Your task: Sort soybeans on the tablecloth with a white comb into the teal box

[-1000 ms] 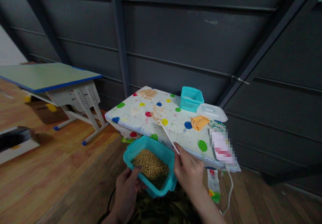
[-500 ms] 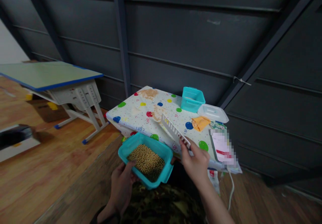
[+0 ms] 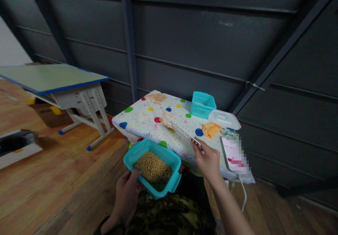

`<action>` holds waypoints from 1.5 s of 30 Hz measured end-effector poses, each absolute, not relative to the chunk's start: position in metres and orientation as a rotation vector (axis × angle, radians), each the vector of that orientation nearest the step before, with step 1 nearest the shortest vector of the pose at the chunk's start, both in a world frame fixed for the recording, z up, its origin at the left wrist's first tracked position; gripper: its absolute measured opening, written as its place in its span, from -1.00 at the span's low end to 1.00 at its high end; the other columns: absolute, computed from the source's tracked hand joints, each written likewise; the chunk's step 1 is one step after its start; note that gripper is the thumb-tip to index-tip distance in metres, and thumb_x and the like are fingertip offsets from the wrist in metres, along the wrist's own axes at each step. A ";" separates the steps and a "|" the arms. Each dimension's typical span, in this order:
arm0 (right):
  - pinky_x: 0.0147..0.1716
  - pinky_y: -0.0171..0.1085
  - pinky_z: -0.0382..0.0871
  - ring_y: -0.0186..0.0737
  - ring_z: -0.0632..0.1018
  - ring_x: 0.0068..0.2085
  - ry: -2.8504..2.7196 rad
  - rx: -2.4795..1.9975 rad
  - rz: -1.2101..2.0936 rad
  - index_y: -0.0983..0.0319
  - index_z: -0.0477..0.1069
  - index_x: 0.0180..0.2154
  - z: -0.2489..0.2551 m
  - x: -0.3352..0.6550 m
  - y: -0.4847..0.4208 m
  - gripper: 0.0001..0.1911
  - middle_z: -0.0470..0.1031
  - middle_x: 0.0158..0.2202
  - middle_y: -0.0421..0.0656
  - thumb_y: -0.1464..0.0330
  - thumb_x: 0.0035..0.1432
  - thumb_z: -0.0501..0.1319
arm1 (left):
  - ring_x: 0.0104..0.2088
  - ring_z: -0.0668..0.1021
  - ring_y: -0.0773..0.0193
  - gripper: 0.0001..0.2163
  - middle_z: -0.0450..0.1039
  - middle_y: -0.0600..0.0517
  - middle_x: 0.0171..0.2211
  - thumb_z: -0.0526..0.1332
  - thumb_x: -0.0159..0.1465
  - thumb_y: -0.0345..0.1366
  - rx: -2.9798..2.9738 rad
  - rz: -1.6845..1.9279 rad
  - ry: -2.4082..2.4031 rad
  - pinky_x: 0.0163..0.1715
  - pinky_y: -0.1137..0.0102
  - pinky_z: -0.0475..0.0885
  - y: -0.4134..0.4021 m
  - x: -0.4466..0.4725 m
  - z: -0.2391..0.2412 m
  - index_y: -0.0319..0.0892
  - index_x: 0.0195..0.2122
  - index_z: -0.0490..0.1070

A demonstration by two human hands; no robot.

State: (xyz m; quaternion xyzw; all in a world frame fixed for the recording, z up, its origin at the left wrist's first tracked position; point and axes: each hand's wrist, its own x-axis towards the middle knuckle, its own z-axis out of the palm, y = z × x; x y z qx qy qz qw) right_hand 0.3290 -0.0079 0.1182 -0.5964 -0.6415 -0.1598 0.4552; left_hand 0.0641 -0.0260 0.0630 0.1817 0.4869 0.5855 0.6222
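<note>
My left hand (image 3: 127,190) grips the near left rim of a teal plastic container (image 3: 174,173), thumb over the edge. Soybeans (image 3: 153,168) fill its lower part; it is held tilted just before the table's front edge. In my right hand (image 3: 208,159) is a white slotted plastic strip (image 3: 185,133), pinched at its near end. Its far end is down by the tablecloth, beside a small heap of soybeans (image 3: 167,119) on the cloth. Whether it touches the cloth, I cannot tell.
On the balloon-print tablecloth (image 3: 137,124) lie another patch of beans (image 3: 156,98), a second teal container (image 3: 202,105), a clear lid (image 3: 224,119), an orange cloth (image 3: 211,129) and a phone (image 3: 233,154). A green-topped desk (image 3: 52,76) stands left; a dark panelled wall (image 3: 185,34) rises behind.
My right hand has shifted slightly right and the strip has tilted lower, toward the tablecloth. My left hand and the container have hardly moved.
</note>
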 end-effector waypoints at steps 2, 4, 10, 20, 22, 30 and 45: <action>-0.38 -0.27 0.61 -0.09 0.76 -0.36 -1.592 -1.468 -0.377 0.17 0.73 -0.14 0.117 0.328 -0.012 -0.68 0.78 -0.24 -0.08 0.26 0.44 0.18 | -0.66 0.48 0.36 -0.66 0.50 0.14 -0.61 0.59 -0.08 -0.17 0.423 1.346 1.113 -0.63 0.45 0.46 -0.026 0.064 0.063 -0.23 -0.42 0.54; -0.36 -0.27 0.63 -0.10 0.76 -0.35 -1.598 -1.465 -0.370 0.16 0.72 -0.13 0.115 0.327 -0.016 -0.68 0.78 -0.25 -0.08 0.26 0.44 0.18 | -0.64 0.49 0.36 -0.67 0.52 0.13 -0.59 0.59 -0.06 -0.16 0.432 1.351 1.103 -0.62 0.46 0.46 -0.027 0.063 0.062 -0.24 -0.41 0.55; -0.38 -0.29 0.63 -0.11 0.76 -0.37 -1.610 -1.423 -0.400 0.16 0.72 -0.12 0.113 0.322 -0.028 -0.72 0.77 -0.27 -0.09 0.31 0.44 0.20 | -0.64 0.45 0.39 -0.64 0.47 0.16 -0.62 0.62 -0.10 -0.17 0.408 1.355 1.109 -0.60 0.47 0.45 -0.029 0.062 0.062 -0.23 -0.42 0.54; -0.34 -0.28 0.69 -0.10 0.78 -0.33 -1.641 -1.390 -0.417 0.15 0.72 -0.08 0.116 0.316 -0.041 -0.72 0.78 -0.22 -0.10 0.36 0.43 0.20 | -0.63 0.48 0.32 -0.69 0.53 0.13 -0.57 0.59 -0.08 -0.20 0.424 1.346 1.128 -0.58 0.39 0.48 -0.028 0.063 0.066 -0.20 -0.38 0.59; -0.32 -0.28 0.69 -0.10 0.78 -0.32 -1.641 -1.380 -0.421 0.14 0.72 -0.08 0.116 0.315 -0.043 -0.73 0.78 -0.22 -0.10 0.37 0.43 0.21 | -0.63 0.47 0.33 -0.70 0.53 0.13 -0.57 0.58 -0.06 -0.19 0.423 1.348 1.126 -0.56 0.38 0.49 -0.028 0.062 0.063 -0.19 -0.37 0.59; -0.33 -0.29 0.69 -0.11 0.78 -0.33 -1.615 -1.389 -0.411 0.15 0.72 -0.11 0.115 0.311 -0.041 -0.74 0.78 -0.24 -0.10 0.37 0.42 0.21 | -0.64 0.47 0.36 -0.66 0.50 0.16 -0.60 0.61 -0.09 -0.18 0.413 1.342 1.104 -0.58 0.43 0.48 -0.028 0.064 0.068 -0.21 -0.40 0.56; -0.22 -0.32 0.70 -0.18 0.78 -0.31 -1.708 -1.191 -0.228 0.15 0.69 -0.05 0.126 0.290 -0.050 -0.72 0.78 -0.23 -0.17 0.48 0.41 0.21 | -0.64 0.44 0.39 -0.68 0.46 0.17 -0.62 0.59 -0.04 -0.17 0.410 1.351 1.095 -0.55 0.44 0.49 -0.027 0.063 0.060 -0.20 -0.43 0.53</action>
